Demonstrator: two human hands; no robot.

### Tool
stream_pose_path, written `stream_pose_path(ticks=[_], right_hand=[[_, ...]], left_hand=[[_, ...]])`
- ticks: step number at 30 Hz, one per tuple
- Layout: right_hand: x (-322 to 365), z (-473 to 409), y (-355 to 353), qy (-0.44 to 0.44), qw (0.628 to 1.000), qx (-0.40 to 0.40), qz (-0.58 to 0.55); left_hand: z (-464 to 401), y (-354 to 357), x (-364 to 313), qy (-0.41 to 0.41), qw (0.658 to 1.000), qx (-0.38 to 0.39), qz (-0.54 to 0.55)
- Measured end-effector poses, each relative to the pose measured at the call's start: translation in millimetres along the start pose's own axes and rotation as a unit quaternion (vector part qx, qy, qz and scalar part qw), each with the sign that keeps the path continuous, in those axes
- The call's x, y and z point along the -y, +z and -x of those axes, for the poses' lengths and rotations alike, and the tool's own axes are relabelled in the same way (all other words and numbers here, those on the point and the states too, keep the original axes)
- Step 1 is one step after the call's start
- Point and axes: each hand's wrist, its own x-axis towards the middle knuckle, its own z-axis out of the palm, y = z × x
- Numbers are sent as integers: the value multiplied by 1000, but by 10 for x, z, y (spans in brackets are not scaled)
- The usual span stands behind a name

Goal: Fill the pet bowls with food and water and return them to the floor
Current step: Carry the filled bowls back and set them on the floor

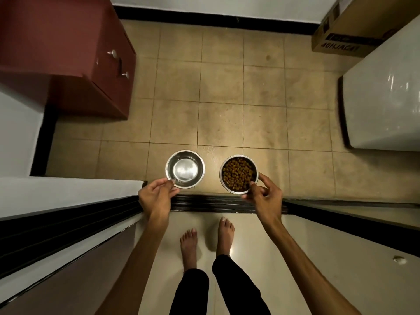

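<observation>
Feet (205, 239) at threshold; L hand (156, 196) pinches water bowl (185, 168) rim, R hand (263, 194) grips kibble bowl (238, 174). Lower both level (water sloshes).

Home interior, at a doorway: tan tiled floor (218, 87), maroon drawer cabinet (68, 53), cardboard box (345, 39), bare feet (188, 246).

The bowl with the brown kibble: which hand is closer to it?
Right. The right hand pinches the near rim of the kibble bowl. The left hand is off to its left, holding the other steel bowl.
</observation>
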Motion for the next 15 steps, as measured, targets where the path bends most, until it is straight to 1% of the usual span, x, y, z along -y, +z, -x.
stream_pose_path(ticks=[8, 15], right_hand=[[-717, -556, 230, 1, 1000, -2, 21], [-1258, -988, 383, 14, 1000, 2, -1]], left_hand=[[-711, 208, 554, 10, 1000, 12, -19], [-1232, 434, 1003, 6, 999, 10, -44]])
